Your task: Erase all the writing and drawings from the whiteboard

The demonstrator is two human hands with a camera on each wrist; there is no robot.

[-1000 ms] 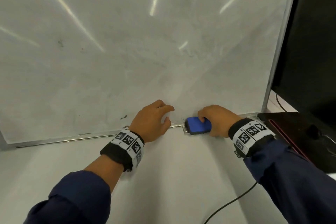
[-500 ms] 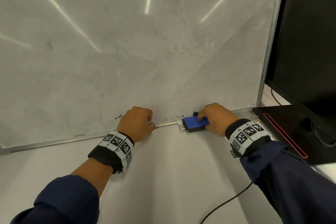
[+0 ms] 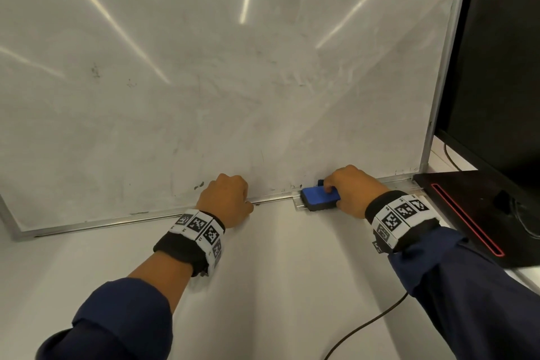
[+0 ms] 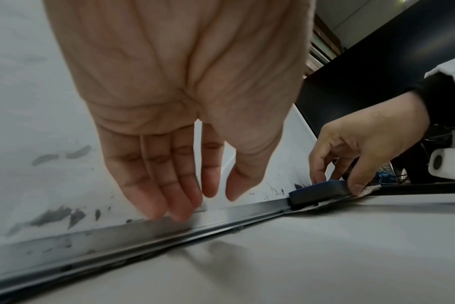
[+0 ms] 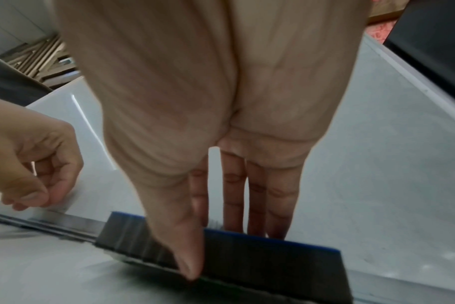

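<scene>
The whiteboard [image 3: 204, 82] is wiped to a grey haze; dark smudges [image 3: 199, 185] remain along its bottom edge, and faint marks [image 3: 95, 70] show at the upper left. A blue eraser [image 3: 317, 197] with a black felt underside [image 5: 260, 257] sits on the small tray at the board's bottom frame. My right hand [image 3: 350, 190] grips it, thumb on the near side and fingers behind. My left hand [image 3: 225, 199] holds nothing. Its fingertips [image 4: 179, 214] touch the metal frame beside the smudges [image 4: 57, 214], left of the eraser [image 4: 317, 191].
A black monitor [image 3: 496, 67] stands just right of the board. Its base [image 3: 482, 207], with a red stripe, lies beside my right wrist. A black cable [image 3: 365, 327] trails over the white surface [image 3: 263, 272] below the board.
My left hand has dropped from the board's face to its bottom frame and shifted slightly left. The right hand has stayed on the eraser at the tray.
</scene>
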